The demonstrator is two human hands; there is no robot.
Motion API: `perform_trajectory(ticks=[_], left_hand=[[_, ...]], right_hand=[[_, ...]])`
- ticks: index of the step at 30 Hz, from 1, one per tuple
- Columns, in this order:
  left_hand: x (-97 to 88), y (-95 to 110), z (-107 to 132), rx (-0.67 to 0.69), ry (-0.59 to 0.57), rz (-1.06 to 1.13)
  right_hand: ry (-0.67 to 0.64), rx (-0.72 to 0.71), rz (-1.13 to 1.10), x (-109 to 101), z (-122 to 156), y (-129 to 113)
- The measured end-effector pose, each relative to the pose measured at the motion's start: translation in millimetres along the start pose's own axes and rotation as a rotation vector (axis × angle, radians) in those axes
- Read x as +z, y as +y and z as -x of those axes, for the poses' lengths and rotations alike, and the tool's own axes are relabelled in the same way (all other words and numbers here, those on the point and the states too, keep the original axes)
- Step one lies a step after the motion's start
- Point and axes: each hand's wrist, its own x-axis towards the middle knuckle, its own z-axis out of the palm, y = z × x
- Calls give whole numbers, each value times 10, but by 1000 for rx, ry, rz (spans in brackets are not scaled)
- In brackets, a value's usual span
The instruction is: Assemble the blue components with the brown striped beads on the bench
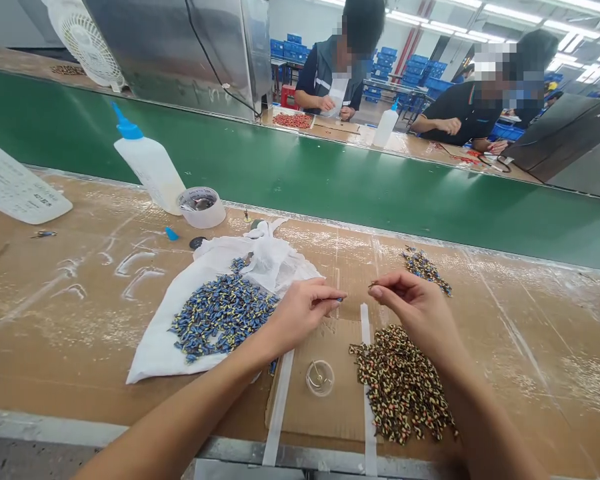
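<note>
Surface: brown cardboard, matt, fibrous, smeared with dried white streaks that look rough and crusty in patches.
Front rail: bare dull metal.
Tape strips: white, smooth, slight sheen.
Bag: thin white plastic film, crinkled, soft gloss.
Blue-and-yellow parts: glossy plastic look.
Brown parts: speckled, duller.
Little cup: clear shiny plastic.
Bottle: milky plastic with a blue plastic nozzle.
Belt: green, smooth, satin sheen.
Cabinet: brushed sheet metal, hazy reflections.
Blue-tipped piece in the left hand and dark piece in the right hand, both pinched by the fingers: too small to judge finish.
</note>
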Motion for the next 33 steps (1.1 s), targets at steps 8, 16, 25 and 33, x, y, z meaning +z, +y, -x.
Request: perform_trajectory(ticks=[8,16,25,33], left_hand=[[34,48,33,-51,74,6],[42,45,35,-14,80,-24],[60,18,46,104,98,-144],[75,-17,57,113,22,-124]], right_hand=[[-33,51,-223,354,95,108],[-68,56,-225,392,127,179],[-84,4,-90,413,191,230],[-150,-10,-154,445,195,271]])
